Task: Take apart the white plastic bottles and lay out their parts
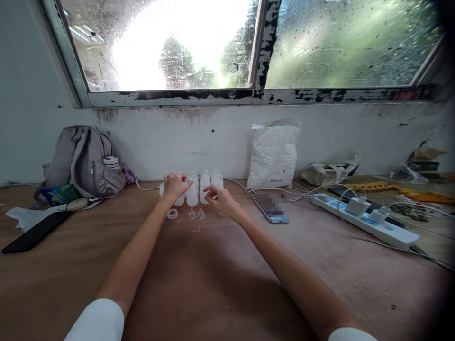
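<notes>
Several small translucent white bottles [205,182] stand in a cluster at the far side of the brown wooden table [213,274], near the wall. My left hand [175,185] is curled over the left bottles of the cluster, fingers wrapped on one. My right hand [221,198] reaches in from the right with fingers pinched near a bottle; what it holds is too small to name. A clear ring-shaped cap [172,214] and two small clear nipple-like pieces [196,214] lie on the table just in front of the bottles.
A grey backpack [83,161] leans on the wall at left, with a black flat object [33,232] before it. A white plastic bag [273,154], a phone [272,208] and a white power strip [366,220] with plugs and cables lie to the right.
</notes>
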Demonstrator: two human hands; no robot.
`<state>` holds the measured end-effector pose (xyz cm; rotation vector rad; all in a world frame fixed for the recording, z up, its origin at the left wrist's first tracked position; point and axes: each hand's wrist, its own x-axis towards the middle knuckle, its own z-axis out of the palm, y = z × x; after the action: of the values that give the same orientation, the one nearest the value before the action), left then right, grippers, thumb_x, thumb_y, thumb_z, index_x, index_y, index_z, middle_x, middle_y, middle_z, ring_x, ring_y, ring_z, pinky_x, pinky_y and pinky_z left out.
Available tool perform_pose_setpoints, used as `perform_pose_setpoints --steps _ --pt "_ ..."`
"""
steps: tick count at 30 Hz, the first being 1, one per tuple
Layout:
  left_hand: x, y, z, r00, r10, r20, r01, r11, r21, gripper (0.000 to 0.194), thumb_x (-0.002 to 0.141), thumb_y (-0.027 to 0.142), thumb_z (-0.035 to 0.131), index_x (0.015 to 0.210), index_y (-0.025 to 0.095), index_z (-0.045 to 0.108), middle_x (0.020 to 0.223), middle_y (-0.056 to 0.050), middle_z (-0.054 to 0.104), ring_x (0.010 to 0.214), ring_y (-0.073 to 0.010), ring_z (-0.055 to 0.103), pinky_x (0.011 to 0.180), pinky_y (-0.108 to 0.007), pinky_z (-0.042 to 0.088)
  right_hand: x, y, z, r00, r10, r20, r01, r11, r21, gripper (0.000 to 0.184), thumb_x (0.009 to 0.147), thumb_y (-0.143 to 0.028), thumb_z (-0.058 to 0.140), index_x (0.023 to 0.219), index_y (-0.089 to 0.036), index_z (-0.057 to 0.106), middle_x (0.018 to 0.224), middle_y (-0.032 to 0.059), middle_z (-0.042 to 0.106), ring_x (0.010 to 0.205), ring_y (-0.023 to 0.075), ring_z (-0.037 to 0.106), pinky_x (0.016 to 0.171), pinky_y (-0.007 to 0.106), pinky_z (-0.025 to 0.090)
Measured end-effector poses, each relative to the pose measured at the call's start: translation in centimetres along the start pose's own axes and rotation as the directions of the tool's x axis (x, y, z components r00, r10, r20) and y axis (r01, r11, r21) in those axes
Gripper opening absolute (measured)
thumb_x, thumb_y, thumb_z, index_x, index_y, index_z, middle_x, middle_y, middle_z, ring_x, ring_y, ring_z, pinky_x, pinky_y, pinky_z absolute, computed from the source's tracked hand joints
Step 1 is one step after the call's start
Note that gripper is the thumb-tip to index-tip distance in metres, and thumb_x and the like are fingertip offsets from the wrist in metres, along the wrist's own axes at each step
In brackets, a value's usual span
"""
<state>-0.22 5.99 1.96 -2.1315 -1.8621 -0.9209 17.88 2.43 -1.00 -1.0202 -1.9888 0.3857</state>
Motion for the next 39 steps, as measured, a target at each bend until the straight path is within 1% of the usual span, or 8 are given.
perform_pose_setpoints --steps 6,9,12,17,22,33,36,39 --pt "-1.2 -0.2 -4.4 0.994 0.061 -0.089 -0.093 0.909 -0.406 0.032 0.063 0.047 0.059 0.078 0.019 0.063 0.078 -0.005 0.065 0.076 -0.0206 0.055 0.072 -0.031 0.039 -0.2 -0.8 0.2 0.999 0.044 -0.012 -0.039 0.967 0.251 0.026 0.072 -0.033 0.058 0.094 -0.020 0.057 0.089 0.0049 0.061 0.081 0.0157 0.057 0.067 0.026 0.044" --pt "-2.0 0.6 -6.5 0.997 0.077 0.000 -0.054 0.702 -0.710 0.033 0.062 0.046 0.061 0.078 0.017 0.063 0.077 -0.004 0.063 0.070 -0.0165 0.054 0.064 -0.027 0.040 -0.5 -1.9 -0.3 0.975 0.080 0.209 -0.190 0.790 0.583 0.038 0.072 -0.040 0.057 0.104 -0.020 0.052 0.105 0.0074 0.057 0.093 0.0184 0.055 0.074 0.029 0.045" --pt "-2.9 2.2 -7.0 0.985 0.128 0.113 0.057 0.374 -0.926 0.026 0.064 0.040 0.060 0.076 0.017 0.061 0.078 -0.002 0.061 0.072 -0.0142 0.054 0.066 -0.025 0.040 -0.9 -2.9 -0.7 0.846 -0.069 0.528 -0.433 0.489 0.757 0.039 0.074 -0.044 0.051 0.100 -0.014 0.051 0.095 0.0102 0.060 0.083 0.0197 0.059 0.072 0.033 0.047" --pt "-4.1 4.9 -5.7 0.904 0.312 0.293 0.364 -0.196 -0.911 0.023 0.064 0.034 0.057 0.081 0.017 0.055 0.082 -0.004 0.061 0.074 -0.0170 0.058 0.063 -0.027 0.044 -1.4 -2.7 0.1 0.711 -0.226 0.665 -0.618 0.250 0.745 0.032 0.067 -0.039 0.055 0.086 -0.014 0.048 0.068 0.0036 0.061 0.059 0.0174 0.059 0.058 0.034 0.049" --pt "-4.8 5.9 -4.9 0.896 0.313 0.315 0.401 -0.264 -0.877 0.011 0.061 0.019 0.060 0.068 0.016 0.052 0.046 0.007 0.041 0.047 -0.0079 0.049 0.052 -0.021 0.042 -1.7 -2.5 1.1 0.573 -0.274 0.773 -0.708 0.311 0.635 0.026 0.060 -0.033 0.059 0.075 -0.015 0.048 0.061 0.0022 0.059 0.055 0.0159 0.057 0.051 0.029 0.047" --pt "-4.8 7.0 -3.2 0.976 -0.187 0.113 0.070 -0.221 -0.973 0.014 0.059 0.017 0.058 0.066 0.019 0.046 0.044 0.008 0.043 0.039 -0.0079 0.047 0.041 -0.018 0.037 -0.9 -4.4 0.4 0.905 0.181 0.386 -0.309 0.902 0.302 0.012 0.055 -0.019 0.062 0.062 -0.016 0.052 0.059 -0.0004 0.052 0.056 0.0133 0.049 0.049 0.023 0.037" --pt "-4.7 6.9 -3.4 0.948 -0.303 0.099 0.031 -0.220 -0.975 0.014 0.058 0.016 0.057 0.066 0.019 0.046 0.044 0.009 0.043 0.037 -0.0072 0.047 0.040 -0.018 0.037 -0.8 -5.0 0.6 0.964 0.218 0.153 -0.243 0.955 0.169 0.019 0.051 -0.021 0.065 0.066 -0.017 0.053 0.061 -0.0001 0.052 0.061 0.0160 0.050 0.051 0.023 0.036" --pt "-4.6 6.6 -4.1 0.962 -0.198 0.189 0.128 -0.283 -0.950 0.014 0.057 0.015 0.056 0.066 0.018 0.047 0.044 0.009 0.042 0.038 -0.0069 0.046 0.042 -0.018 0.037 -1.1 -5.1 0.0 0.925 0.167 0.342 -0.295 0.881 0.369 0.024 0.056 -0.029 0.064 0.073 -0.017 0.053 0.065 0.0009 0.055 0.063 0.0163 0.052 0.054 0.024 0.039"
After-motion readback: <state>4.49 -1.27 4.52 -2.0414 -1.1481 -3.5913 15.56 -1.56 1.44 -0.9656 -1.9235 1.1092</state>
